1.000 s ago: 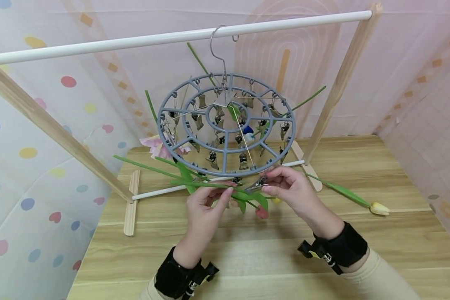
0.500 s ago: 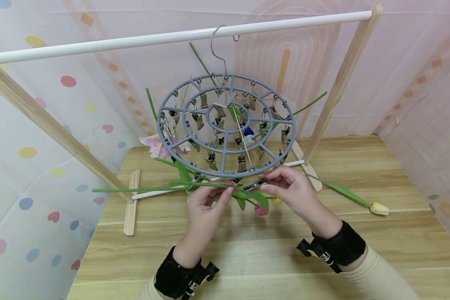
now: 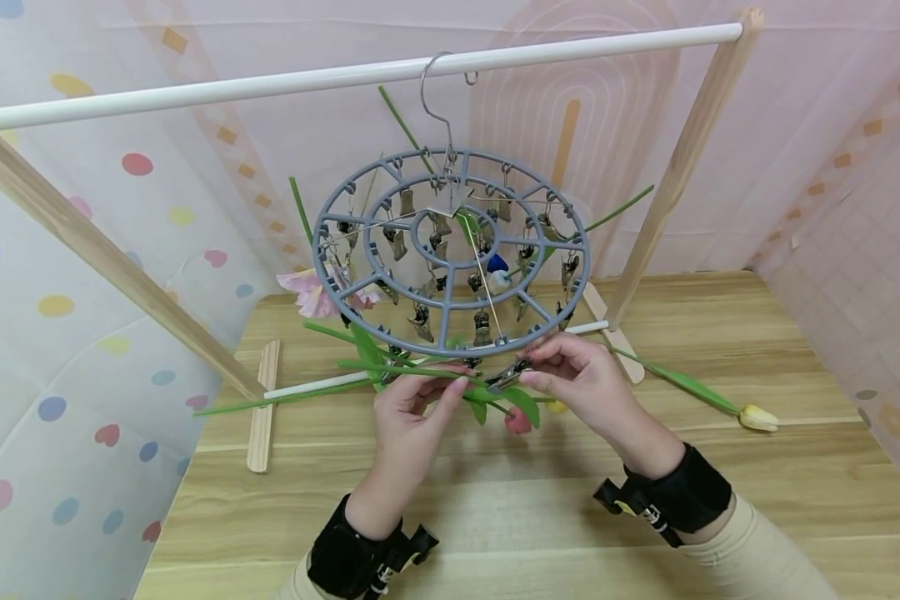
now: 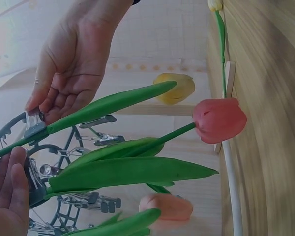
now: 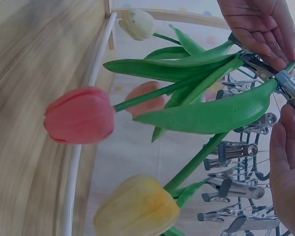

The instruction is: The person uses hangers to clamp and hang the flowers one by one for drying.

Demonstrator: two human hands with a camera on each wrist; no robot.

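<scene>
Left hand [image 3: 412,408] pinching the red tulip's green stem [image 3: 412,372] under the grey round clip hanger [image 3: 450,250], right hand [image 3: 577,379] fingers squeezing a metal clip [image 3: 512,372] at the stem, red tulip [image 3: 517,422] hanging above the wooden table [image 3: 495,500].

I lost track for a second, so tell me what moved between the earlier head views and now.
The green stem held by the left hand swung its free left end down toward the table, and the red tulip dipped slightly. The right hand pinches the metal clip as before. The grey clip hanger and the yellow tulip on the table stayed put.
</scene>
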